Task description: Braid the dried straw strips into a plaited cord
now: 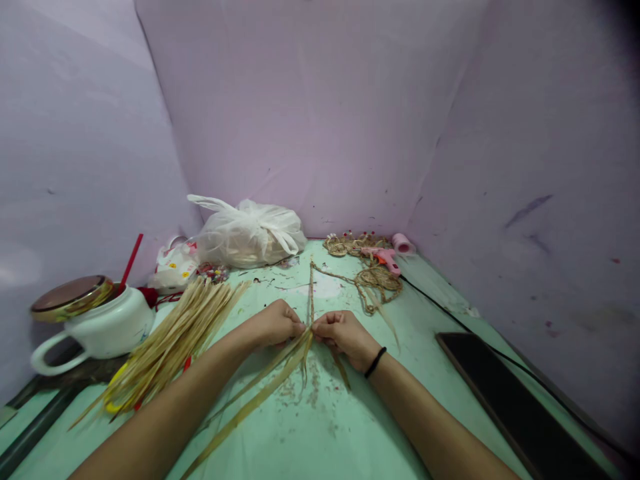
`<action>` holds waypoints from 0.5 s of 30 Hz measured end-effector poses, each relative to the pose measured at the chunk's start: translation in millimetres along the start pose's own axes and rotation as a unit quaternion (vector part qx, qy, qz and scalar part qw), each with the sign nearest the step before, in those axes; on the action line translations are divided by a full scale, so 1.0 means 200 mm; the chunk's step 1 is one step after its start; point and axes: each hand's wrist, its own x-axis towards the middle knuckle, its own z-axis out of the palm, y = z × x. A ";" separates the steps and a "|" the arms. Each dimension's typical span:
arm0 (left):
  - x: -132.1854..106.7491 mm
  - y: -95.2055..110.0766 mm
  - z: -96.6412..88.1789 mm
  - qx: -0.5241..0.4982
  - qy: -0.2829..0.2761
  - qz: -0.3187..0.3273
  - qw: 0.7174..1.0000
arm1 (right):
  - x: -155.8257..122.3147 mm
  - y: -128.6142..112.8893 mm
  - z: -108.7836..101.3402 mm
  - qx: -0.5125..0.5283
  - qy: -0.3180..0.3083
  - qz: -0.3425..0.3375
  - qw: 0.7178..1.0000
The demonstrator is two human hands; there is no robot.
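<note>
My left hand (281,323) and my right hand (345,335) meet at the lower end of a thin braid (312,293) of dry plant fibre. Both are closed, pinching the loose strips where the braid ends. Long flat fibre strips (250,408) trail from my left fingers toward the front edge of the view. A shorter strip (341,371) hangs below my right hand, which has a black band on its wrist. From the braid's far end, the finished cord runs right into a loose coil (379,283).
At left lie a bundle of dry strips (187,327) and a white pot (113,323) with its lid tilted. Farther back sit a knotted plastic bag (250,233), a pink glue gun (385,259) and a pink roll (401,244). A dark flat device (510,393) lies at right beside a black cable (450,315).
</note>
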 end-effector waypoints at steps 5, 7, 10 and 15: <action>0.02 -0.01 0.00 -0.041 -0.001 -0.039 0.998 | 0.00 0.00 0.00 0.000 -0.002 0.004 1.000; 0.03 -0.03 0.00 -0.045 -0.004 -0.044 0.998 | 0.00 -0.01 0.00 0.006 -0.006 0.005 1.000; 0.04 -0.05 -0.01 -0.056 -0.001 -0.036 0.998 | -0.01 -0.02 0.00 0.020 -0.016 0.011 1.000; 0.07 -0.06 0.00 -0.040 0.079 -0.030 0.996 | -0.01 -0.02 0.00 0.023 -0.019 0.013 0.999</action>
